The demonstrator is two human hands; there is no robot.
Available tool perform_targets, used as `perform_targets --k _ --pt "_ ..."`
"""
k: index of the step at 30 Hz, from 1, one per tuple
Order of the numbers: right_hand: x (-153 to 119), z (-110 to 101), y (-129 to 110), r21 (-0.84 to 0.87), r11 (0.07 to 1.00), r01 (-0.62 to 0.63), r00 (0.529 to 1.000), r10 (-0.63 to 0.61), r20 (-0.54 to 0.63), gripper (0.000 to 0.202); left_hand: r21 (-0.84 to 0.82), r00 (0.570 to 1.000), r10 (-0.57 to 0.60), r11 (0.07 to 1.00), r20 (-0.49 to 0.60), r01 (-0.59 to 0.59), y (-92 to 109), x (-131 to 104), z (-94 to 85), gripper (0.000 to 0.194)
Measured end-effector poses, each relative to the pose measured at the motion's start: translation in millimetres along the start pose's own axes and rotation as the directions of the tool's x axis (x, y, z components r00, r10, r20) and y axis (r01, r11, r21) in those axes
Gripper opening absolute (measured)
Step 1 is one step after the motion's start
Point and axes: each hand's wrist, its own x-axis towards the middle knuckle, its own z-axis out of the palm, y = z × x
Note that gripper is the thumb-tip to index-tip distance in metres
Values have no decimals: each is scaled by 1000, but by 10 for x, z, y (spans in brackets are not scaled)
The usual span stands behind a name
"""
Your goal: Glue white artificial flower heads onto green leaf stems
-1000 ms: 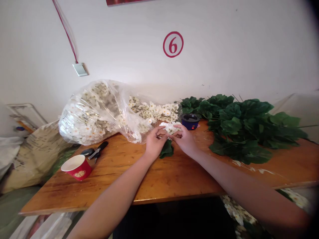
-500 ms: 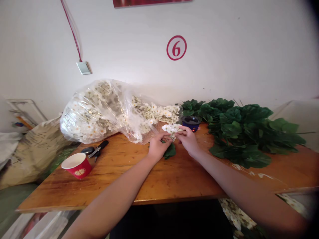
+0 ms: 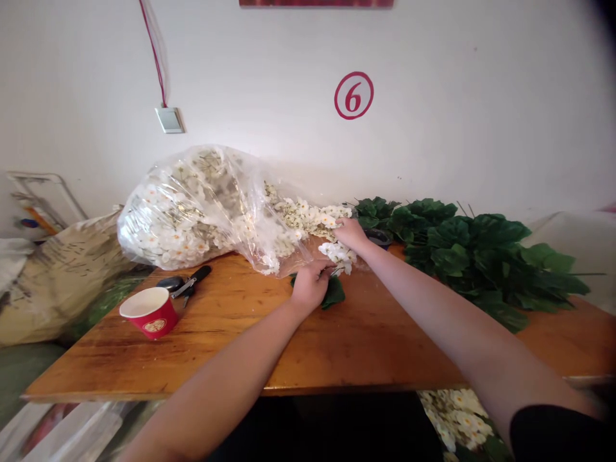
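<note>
Near the middle of the table, my left hand (image 3: 309, 283) is closed on the stem of a white flower sprig (image 3: 339, 255), whose blossoms point up and right. A dark green leaf (image 3: 333, 292) shows just below and beside its fingers. My right hand (image 3: 351, 233) reaches past the sprig to the heap of white flowers (image 3: 308, 217) at the back. Its fingertips are among the blossoms, and their grip is hidden. Behind this hand, a dark blue pot (image 3: 379, 238) is partly covered.
A clear plastic bag (image 3: 185, 212) of white flowers fills the back left. Green leaves (image 3: 462, 247) are piled at the right. A red paper cup (image 3: 153, 314) and black-handled snips (image 3: 196, 280) lie at the left on the wooden table (image 3: 231, 340).
My right hand has left the sprig and moved up and back to the flower heap. My left hand still holds the sprig. The view has shifted slightly.
</note>
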Motion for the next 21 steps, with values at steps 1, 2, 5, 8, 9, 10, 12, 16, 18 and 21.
perform_targets --k 1,2,5,8,9,10,12,16,18,21 --pt "118 49 -35 -22 999 -26 999 27 19 40 10 1000 10 1000 1 -10 -1 0 -1 20" --pt "220 103 -64 -42 998 -53 998 54 34 39 20 1000 19 1000 3 -19 1 0 -3 21" --pt "423 273 -115 -75 990 -123 990 127 57 33 28 999 29 999 13 -29 22 -7 -8 24" --pt "495 409 -127 -83 983 -163 982 170 86 29 41 1000 20 999 21 -21 37 -14 -4 26" --pt "499 442 -129 -82 983 -166 980 173 96 27 51 1000 18 999 24 -19 39 -15 -1 26" --pt "496 468 -132 -80 983 -165 979 173 105 26 64 999 17 998 27 -19 39 -15 3 26" --pt "472 503 -147 -76 986 -151 980 160 122 24 89 999 21 996 36 -24 37 -14 10 26" --pt "374 528 -203 -58 995 -80 985 88 146 16 148 999 27 988 33 -31 40 -19 23 26" --pt "320 527 -227 -45 998 -39 990 45 134 17 182 1000 10 983 20 -13 42 -24 27 26" --pt "278 518 -237 -46 999 -26 998 29 61 30 209 1000 -6 978 16 3 39 -29 30 25"
